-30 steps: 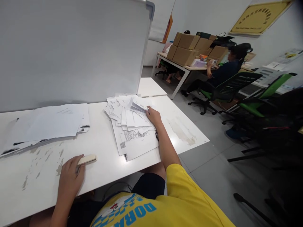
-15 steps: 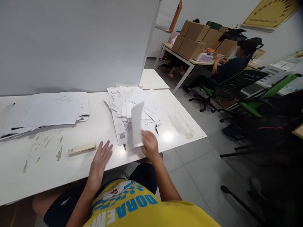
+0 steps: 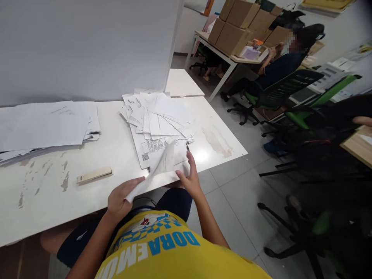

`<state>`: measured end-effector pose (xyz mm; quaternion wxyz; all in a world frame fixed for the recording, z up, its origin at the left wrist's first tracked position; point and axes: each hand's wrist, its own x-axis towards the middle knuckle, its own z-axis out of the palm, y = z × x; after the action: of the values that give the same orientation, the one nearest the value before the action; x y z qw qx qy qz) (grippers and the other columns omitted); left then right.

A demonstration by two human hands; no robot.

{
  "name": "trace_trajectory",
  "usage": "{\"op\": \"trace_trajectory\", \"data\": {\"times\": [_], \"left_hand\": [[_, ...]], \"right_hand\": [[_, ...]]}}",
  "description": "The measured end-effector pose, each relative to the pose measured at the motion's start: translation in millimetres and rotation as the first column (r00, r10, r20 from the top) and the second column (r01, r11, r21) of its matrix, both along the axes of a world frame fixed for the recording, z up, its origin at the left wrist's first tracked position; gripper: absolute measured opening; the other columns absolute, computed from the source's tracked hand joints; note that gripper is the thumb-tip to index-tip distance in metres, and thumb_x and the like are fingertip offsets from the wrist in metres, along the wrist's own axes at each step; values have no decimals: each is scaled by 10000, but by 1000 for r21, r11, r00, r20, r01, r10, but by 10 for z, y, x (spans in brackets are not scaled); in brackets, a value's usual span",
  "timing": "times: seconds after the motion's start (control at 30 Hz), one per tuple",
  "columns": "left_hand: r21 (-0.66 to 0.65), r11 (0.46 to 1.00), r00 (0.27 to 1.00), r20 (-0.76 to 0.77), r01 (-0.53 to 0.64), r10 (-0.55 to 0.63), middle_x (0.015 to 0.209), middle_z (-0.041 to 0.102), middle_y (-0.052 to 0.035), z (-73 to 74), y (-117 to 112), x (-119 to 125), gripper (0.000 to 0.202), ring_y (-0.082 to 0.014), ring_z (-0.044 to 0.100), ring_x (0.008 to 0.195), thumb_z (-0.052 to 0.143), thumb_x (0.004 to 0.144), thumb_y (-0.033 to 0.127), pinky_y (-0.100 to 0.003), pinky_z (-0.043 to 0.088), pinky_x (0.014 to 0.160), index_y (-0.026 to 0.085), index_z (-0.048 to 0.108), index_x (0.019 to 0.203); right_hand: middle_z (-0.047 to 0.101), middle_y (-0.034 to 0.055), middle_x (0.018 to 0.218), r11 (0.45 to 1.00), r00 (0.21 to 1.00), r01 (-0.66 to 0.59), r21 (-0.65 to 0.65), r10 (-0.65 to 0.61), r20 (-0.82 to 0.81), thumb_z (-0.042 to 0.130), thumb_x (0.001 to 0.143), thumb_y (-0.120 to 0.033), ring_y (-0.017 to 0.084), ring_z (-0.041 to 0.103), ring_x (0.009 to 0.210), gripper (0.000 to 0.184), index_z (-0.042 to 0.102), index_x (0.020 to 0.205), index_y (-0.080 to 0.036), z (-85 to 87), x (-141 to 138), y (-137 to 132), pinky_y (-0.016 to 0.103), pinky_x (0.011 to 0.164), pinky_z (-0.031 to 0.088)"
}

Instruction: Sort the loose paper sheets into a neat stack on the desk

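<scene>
My left hand [image 3: 120, 197] grasps the near end of a thin, bent white paper sheet [image 3: 154, 170], which slants up over the front edge of the glossy white table [image 3: 116, 155], between my hands. My right hand [image 3: 192, 182] is spread beside it, thumb apart from fingers; whether it touches paper, I cannot tell. I'd judge a light, flat pinch best, since squeezing would crease it. The narrow cream-coloured bar [image 3: 94, 175] lies off to my left. Farther back, the loose, overlapping white printed papers [image 3: 165, 116] could slide if my knuckles brush them.
</scene>
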<state>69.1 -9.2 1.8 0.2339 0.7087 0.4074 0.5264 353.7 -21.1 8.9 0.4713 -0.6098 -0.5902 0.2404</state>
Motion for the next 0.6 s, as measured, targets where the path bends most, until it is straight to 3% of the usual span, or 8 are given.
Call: {"op": "trace_trajectory", "data": {"times": [0.07,0.2,0.3,0.43,0.6], "left_hand": [[125,990,997,-61,64,-56,1085,765,-35,26,-22,-78,306,-202,731,1001,606,901,233,-330,599,859,279,641,1201],[175,983,986,-140,-61,86,1138,746,-79,35,-52,-131,466,-201,706,1078,555,940,236,-376,574,925,246,469,1398],[259,962,988,-97,-91,119,1113,743,-98,-11,-68,-126,500,-236,706,1063,622,900,270,-413,585,889,226,485,1379],[311,943,991,-28,-118,133,1010,750,-93,-55,-87,-102,387,-240,724,942,630,886,245,-410,607,783,216,570,1267],[256,952,986,46,-165,158,889,724,-60,-37,-150,-158,247,-240,714,829,585,912,359,-416,598,684,238,589,1128]], "right_hand": [[496,113,1484,998,974,-54,-10,51,-223,624,912,-429,274,427,1421,738,261,1545,-317,10,-40,78,515,1160,373],[587,85,1313,997,889,-83,-10,69,-452,694,840,-398,243,558,1245,613,469,1403,-304,-66,-187,139,446,1108,429],[571,83,1274,997,892,-70,-17,55,-449,699,806,-346,251,560,1213,424,615,1215,-273,-97,-268,123,426,1060,455],[600,73,1134,991,921,-49,123,92,-377,661,801,-284,248,589,1128,109,676,903,-246,10,-300,78,404,996,475],[650,31,874,992,892,-22,127,77,-445,622,884,-340,207,620,879,100,645,900,-244,189,-283,-11,350,835,502]]}}
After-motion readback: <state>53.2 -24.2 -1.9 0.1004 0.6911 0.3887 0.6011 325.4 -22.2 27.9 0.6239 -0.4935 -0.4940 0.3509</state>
